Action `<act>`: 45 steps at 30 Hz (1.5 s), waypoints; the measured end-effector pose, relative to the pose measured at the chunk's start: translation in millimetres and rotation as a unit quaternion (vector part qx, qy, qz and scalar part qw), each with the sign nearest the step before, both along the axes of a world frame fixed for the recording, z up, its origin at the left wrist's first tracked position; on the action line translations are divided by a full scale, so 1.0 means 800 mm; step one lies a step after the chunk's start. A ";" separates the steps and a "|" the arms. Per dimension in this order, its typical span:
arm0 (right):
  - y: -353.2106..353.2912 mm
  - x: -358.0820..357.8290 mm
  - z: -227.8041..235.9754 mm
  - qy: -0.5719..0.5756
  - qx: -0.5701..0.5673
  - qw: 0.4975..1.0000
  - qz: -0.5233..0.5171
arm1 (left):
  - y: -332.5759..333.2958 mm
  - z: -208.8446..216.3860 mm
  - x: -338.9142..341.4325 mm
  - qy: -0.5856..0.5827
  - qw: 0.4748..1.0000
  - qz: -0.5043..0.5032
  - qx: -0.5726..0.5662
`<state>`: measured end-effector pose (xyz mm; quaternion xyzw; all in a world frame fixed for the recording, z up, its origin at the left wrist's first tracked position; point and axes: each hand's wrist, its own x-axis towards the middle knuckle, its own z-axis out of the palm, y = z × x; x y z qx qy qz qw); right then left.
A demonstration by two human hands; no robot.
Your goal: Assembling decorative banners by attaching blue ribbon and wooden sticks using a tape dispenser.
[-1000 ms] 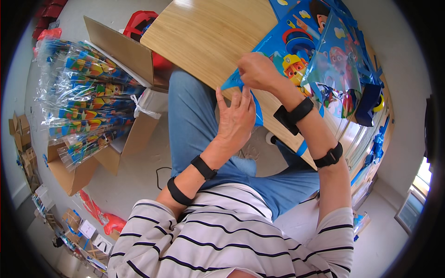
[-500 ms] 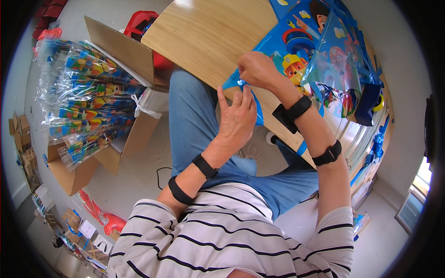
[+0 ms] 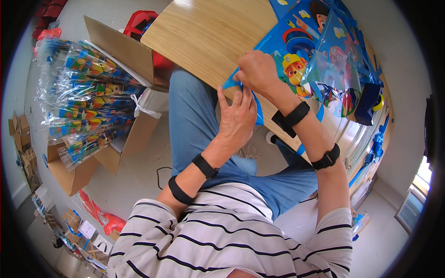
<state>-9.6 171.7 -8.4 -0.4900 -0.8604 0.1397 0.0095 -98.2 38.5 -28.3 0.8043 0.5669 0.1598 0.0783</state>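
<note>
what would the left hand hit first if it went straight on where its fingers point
The blue plastic, right at the fingertips of the left hand. Beyond it, probably the right hand or the table, though depth is hard to judge from this one view.

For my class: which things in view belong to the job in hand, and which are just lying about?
In use, it seems:
blue piece at the left hand and right hand
printed blue sheets, perhaps joined to it
wooden table

Lying about, apparently:
cardboard box with clear-wrapped packs
red plastic
</note>
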 end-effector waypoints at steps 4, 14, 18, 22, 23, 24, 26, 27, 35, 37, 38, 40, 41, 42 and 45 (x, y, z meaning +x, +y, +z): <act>0.003 0.010 -0.002 0.028 -0.002 0.998 -0.058 | 0.001 0.003 0.002 0.010 1.000 -0.003 -0.003; -0.006 0.027 -0.001 0.130 -0.080 0.981 -0.123 | 0.001 0.003 0.000 0.006 1.000 -0.006 -0.018; -0.011 0.022 -0.019 0.097 -0.094 0.978 -0.156 | 0.001 0.003 0.001 0.004 1.000 -0.007 -0.017; -0.003 0.013 -0.032 0.074 -0.080 0.974 -0.199 | 0.000 0.004 0.001 0.001 1.000 -0.008 -0.018; -0.003 0.010 -0.034 0.067 -0.067 0.972 -0.215 | 0.000 0.004 0.000 0.003 1.000 -0.008 -0.017; -0.002 0.009 -0.035 0.059 -0.055 0.970 -0.231 | 0.001 0.003 0.000 0.004 1.000 -0.008 -0.016; -0.004 0.013 -0.032 0.091 -0.059 0.968 -0.225 | 0.001 0.001 0.001 -0.008 1.000 -0.009 -0.011; -0.007 0.016 -0.031 0.122 -0.063 0.966 -0.219 | 0.002 0.000 0.001 -0.008 1.000 -0.008 -0.011; -0.020 -0.004 -0.020 0.039 -0.074 0.976 -0.202 | 0.001 0.001 0.001 -0.009 1.000 -0.004 -0.001; -0.019 -0.003 -0.012 0.066 -0.102 0.972 -0.201 | 0.002 0.003 0.001 -0.005 1.000 -0.009 -0.008; -0.017 -0.003 -0.008 0.061 -0.123 0.967 -0.214 | 0.001 0.004 0.001 -0.001 1.000 -0.013 -0.016; -0.014 0.000 -0.008 0.057 -0.141 0.961 -0.229 | 0.000 0.002 0.001 0.002 1.000 -0.007 -0.012; -0.011 0.003 -0.011 0.074 -0.138 0.960 -0.233 | 0.001 0.002 0.001 0.005 1.000 -0.001 -0.007; -0.009 0.007 -0.013 0.091 -0.136 0.958 -0.237 | 0.001 0.003 0.001 0.004 1.000 -0.004 -0.005; -0.010 0.013 -0.012 0.064 -0.111 0.964 -0.234 | -0.003 0.001 -0.002 0.011 1.000 -0.012 -0.021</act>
